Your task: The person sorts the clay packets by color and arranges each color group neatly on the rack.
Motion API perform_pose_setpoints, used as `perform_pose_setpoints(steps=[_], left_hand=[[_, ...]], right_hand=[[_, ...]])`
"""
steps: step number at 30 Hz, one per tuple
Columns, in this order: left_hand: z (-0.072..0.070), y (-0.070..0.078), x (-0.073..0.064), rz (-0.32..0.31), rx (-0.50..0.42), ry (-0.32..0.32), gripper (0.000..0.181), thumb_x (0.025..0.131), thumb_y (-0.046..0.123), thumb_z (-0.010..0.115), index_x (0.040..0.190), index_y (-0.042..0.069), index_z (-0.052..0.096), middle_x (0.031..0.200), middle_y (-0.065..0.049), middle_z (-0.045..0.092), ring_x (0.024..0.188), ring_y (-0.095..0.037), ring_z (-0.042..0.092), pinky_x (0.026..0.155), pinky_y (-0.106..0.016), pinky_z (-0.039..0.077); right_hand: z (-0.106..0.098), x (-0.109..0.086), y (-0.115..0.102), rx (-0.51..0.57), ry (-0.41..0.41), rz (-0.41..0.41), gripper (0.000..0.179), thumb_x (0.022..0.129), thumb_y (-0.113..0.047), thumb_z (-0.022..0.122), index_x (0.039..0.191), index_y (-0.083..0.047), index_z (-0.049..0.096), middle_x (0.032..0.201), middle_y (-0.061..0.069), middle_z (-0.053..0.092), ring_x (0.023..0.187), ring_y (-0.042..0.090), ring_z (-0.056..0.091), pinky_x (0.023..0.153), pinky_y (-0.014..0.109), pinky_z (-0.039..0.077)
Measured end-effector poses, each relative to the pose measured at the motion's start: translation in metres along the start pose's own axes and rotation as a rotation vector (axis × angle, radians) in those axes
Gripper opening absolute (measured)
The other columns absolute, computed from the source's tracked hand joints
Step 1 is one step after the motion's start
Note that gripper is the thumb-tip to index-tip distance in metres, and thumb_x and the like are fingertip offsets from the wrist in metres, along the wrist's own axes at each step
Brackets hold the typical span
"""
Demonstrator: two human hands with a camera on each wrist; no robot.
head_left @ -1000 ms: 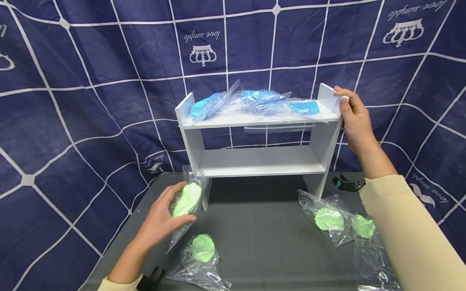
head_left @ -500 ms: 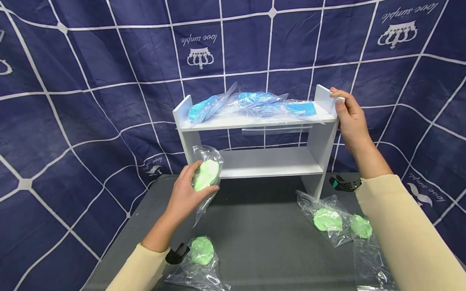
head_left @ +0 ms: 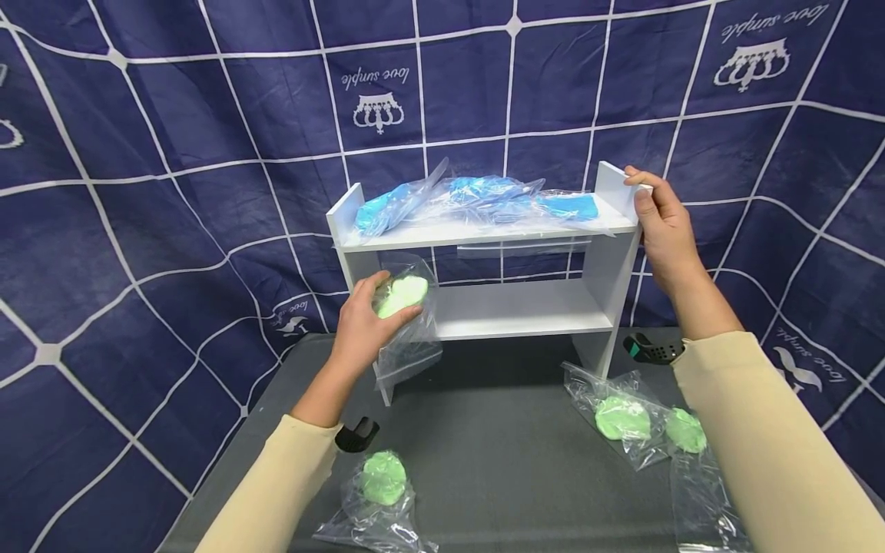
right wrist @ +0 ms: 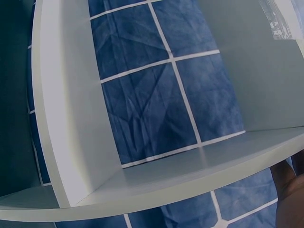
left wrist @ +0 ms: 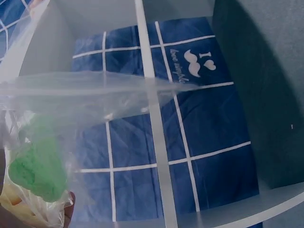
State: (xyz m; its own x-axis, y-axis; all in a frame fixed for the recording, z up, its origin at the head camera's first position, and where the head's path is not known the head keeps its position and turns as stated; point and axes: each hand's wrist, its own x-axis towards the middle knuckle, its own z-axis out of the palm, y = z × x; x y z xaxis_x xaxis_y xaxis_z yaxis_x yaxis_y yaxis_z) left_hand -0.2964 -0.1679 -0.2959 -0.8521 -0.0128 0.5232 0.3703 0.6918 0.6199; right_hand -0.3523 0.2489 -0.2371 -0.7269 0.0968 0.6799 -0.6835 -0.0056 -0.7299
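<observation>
My left hand (head_left: 366, 316) grips a clear plastic bag with a flattened pale green lump (head_left: 403, 296) inside, at the left front of a white two-tier shelf (head_left: 525, 307). In the left wrist view the bagged green lump (left wrist: 40, 168) shows at the lower left, its clear flap spread across the shelf opening. My right hand (head_left: 667, 226) holds the top of the shelf's right side panel, thumb in front and fingers over the edge. Only part of that right hand (right wrist: 289, 190) appears in the right wrist view, beside the panel's edge.
Several clear bags with blue contents (head_left: 484, 189) lie on the top shelf. On the dark table (head_left: 484, 461) are bagged green lumps: one at the front left (head_left: 383, 478), two at the right (head_left: 622, 418). A navy gridded cloth (head_left: 207, 192) hangs behind.
My left hand has carried the bagged green lump up and to the right, from beside the shelf's left leg to its middle opening. My right hand stays on the side panel.
</observation>
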Motion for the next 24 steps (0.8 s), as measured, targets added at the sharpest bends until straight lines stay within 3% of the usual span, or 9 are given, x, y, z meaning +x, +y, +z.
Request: perform_pose_setpoints(steps=[6,14,19,24], left_hand=[[0.012,-0.011,0.012,0.006,-0.012,-0.017,0.074,0.08,0.035,0.083,0.14,0.007,0.051,0.135,-0.014,0.055,0.126,-0.035,0.053,0.102,-0.052,0.044],[0.033,-0.033,0.014,-0.043,0.045,-0.197,0.085,0.084,0.033,0.08,0.152,0.008,0.035,0.151,-0.023,0.04,0.139,-0.041,0.041,0.113,-0.056,0.037],[0.028,-0.035,0.011,-0.034,0.015,-0.19,0.081,0.086,0.032,0.078,0.151,0.009,0.037,0.153,-0.02,0.04,0.142,-0.039,0.039,0.115,-0.056,0.035],[0.015,-0.033,-0.002,-0.001,-0.072,-0.174,0.073,0.089,0.03,0.075,0.15,0.013,0.04,0.152,-0.013,0.044,0.141,-0.037,0.042,0.114,-0.055,0.037]], right_hand=[[0.0,0.0,0.0,-0.008,0.005,0.004,0.026,0.103,-0.026,0.05,0.124,-0.017,0.063,0.16,0.005,0.038,0.149,0.016,0.031,0.121,0.036,0.022],[-0.001,-0.004,0.002,-0.034,0.009,0.025,0.028,0.103,-0.029,0.05,0.125,-0.017,0.061,0.16,0.001,0.039,0.148,0.015,0.031,0.12,0.036,0.024],[-0.002,-0.004,0.003,-0.049,0.003,0.035,0.029,0.103,-0.031,0.049,0.126,-0.019,0.061,0.161,-0.001,0.039,0.148,0.015,0.031,0.118,0.037,0.026],[-0.001,-0.001,0.002,-0.061,0.005,0.025,0.028,0.103,-0.03,0.049,0.126,-0.02,0.061,0.161,0.0,0.039,0.149,0.015,0.031,0.12,0.038,0.025]])
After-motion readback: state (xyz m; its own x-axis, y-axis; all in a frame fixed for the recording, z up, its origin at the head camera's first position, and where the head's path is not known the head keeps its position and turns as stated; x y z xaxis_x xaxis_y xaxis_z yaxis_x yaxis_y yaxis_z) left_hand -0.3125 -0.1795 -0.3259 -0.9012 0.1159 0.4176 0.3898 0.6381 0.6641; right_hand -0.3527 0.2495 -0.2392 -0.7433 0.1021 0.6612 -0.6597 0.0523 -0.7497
